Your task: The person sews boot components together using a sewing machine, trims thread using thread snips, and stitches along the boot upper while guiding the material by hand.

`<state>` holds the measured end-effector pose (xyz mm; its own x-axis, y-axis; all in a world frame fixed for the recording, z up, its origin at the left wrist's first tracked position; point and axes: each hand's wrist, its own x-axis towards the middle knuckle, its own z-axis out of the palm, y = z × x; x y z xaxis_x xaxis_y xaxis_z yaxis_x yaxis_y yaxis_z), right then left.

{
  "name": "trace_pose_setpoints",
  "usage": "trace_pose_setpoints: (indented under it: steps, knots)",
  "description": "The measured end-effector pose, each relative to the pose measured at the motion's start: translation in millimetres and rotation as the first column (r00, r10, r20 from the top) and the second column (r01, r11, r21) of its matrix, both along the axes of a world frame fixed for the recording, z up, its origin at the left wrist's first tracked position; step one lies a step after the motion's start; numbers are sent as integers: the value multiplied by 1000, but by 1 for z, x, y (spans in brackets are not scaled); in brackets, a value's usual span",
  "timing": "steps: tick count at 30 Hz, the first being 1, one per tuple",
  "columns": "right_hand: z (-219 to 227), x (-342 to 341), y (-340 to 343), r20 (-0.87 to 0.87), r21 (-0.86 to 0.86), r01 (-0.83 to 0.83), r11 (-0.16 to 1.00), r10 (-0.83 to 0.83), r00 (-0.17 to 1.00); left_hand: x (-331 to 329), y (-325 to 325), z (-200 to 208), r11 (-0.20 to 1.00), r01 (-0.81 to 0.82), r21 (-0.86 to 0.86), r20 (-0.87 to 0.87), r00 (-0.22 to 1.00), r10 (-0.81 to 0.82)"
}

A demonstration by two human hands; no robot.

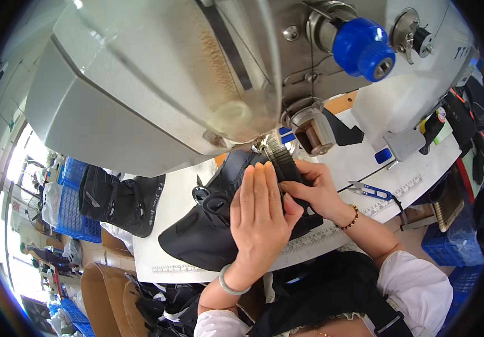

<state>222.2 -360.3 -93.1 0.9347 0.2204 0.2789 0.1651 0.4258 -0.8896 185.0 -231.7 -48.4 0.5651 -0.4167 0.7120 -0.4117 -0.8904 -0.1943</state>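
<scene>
A black boot upper (200, 238) lies on the white sewing table, its collar reaching under the needle area of a large white sewing machine (118, 106). My left hand (261, 210) rests flat on it, fingers straight and held side by side. On the collar's right edge, my right hand (315, 188) grips the material between thumb and fingers; some fingertips are hidden behind it. The needle itself is hard to make out behind the machine head and a clear guard. Left of my hands sits another black boot (121, 199).
Blue-handled thread snips (371, 191) lie right of my hands, near a ruler strip (407, 188) on the table (180, 208). A blue tension knob (364, 49) sticks out of the machine. Blue crates (76, 194) and cardboard boxes (104, 300) stand to the left.
</scene>
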Motion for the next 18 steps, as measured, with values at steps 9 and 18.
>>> trace_pose_setpoints:
  steps: [9, 18]
  knots:
    - [-1, 0, 0, -23, 55, -26, 998, 28, 999, 3, -6, -7, 996, 15, -85, 12, 1000, -14]
    - [-2, 1, 3, -49, 55, -20, 998, 22, 999, 6, -5, 0, 1000, -13, 0, 22, 1000, 13]
